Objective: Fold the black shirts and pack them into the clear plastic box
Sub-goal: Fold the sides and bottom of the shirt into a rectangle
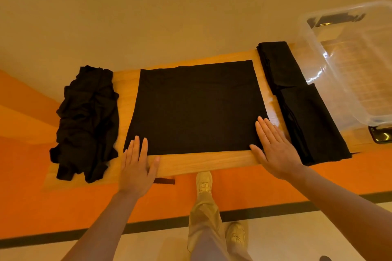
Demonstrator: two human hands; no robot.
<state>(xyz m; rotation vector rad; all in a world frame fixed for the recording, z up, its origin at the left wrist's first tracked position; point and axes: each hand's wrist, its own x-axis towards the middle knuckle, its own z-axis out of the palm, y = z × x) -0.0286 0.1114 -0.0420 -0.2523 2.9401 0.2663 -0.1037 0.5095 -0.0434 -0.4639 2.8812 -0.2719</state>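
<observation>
A black shirt (195, 108) lies flat as a wide rectangle in the middle of the wooden table (203, 163). My left hand (137, 165) rests flat and open at its near left corner, fingertips on the cloth. At the near right corner my right hand (273, 148) lies flat and open, partly on the shirt's edge. A crumpled heap of black shirts (87, 120) sits at the table's left end. Two folded black shirts (280, 63) (311, 123) lie in a row to the right. The clear plastic box (347, 65) stands at the far right and looks empty.
A dark object (380, 134) sits on the table beside the box's near corner. Below the table are an orange floor, a black stripe, and my legs and shoes (204, 184). A beige wall rises behind the table.
</observation>
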